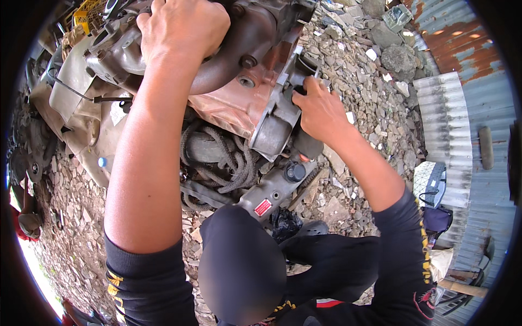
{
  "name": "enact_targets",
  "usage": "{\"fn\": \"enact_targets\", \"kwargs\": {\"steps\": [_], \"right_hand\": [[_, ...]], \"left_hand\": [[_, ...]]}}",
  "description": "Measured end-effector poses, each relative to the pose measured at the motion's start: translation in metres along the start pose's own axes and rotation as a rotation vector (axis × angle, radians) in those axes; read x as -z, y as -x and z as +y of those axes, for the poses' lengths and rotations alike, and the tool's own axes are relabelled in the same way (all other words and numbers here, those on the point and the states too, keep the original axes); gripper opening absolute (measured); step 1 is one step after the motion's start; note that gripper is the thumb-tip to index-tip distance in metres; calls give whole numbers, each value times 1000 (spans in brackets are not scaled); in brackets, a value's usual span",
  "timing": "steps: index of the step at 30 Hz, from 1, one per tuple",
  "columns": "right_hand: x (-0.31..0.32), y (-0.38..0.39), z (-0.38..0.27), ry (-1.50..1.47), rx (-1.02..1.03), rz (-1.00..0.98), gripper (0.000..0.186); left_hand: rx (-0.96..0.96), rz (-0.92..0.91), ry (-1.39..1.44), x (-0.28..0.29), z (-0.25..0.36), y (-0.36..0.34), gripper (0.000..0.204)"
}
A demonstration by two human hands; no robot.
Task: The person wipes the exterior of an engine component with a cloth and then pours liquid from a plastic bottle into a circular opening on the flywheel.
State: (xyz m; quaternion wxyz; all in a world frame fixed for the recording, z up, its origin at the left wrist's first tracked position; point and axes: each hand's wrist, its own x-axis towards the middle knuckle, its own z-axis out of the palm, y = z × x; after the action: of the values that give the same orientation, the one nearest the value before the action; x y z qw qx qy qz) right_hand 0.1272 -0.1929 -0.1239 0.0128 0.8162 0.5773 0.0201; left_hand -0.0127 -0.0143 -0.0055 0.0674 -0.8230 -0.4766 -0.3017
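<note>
A large engine with a reddish-brown block (231,108) lies across the upper middle. My left hand (185,30) is closed over the top of the engine, above a dark curved manifold pipe (239,68). Its fingertips are hidden, so what they grip cannot be made out. At the engine's right end is a grey cast-metal housing (272,130) with a flanged edge. The bent fingers of my right hand (323,111) hold the rim of this housing, the thumb side toward its opening.
Thick coiled rope (220,146) lies below the block. Closer to me is a long grey metal cover (255,201) with a black cap (295,172). Broken stones (375,119) spread around, with a corrugated metal wall (489,163) and bags (429,182) at right.
</note>
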Motion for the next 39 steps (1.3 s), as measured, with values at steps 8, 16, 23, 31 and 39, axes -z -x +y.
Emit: {"fn": "enact_targets", "kwargs": {"steps": [8, 16, 23, 31, 39], "right_hand": [[32, -30, 4, -3, -114, -360, 34], [10, 1, -3, -462, 27, 179, 31], [-46, 10, -28, -295, 221, 361, 31], [-33, 2, -23, -393, 172, 451, 30], [-35, 14, -22, -535, 211, 359, 28]], "left_hand": [[-44, -120, -127, -20, -16, -13, 48], [-51, -100, -126, -17, -14, -11, 50], [-49, -130, -96, -16, -11, -11, 49], [-50, -111, -114, -16, -11, -8, 49], [-30, -140, -115, -15, -10, -10, 49]]}}
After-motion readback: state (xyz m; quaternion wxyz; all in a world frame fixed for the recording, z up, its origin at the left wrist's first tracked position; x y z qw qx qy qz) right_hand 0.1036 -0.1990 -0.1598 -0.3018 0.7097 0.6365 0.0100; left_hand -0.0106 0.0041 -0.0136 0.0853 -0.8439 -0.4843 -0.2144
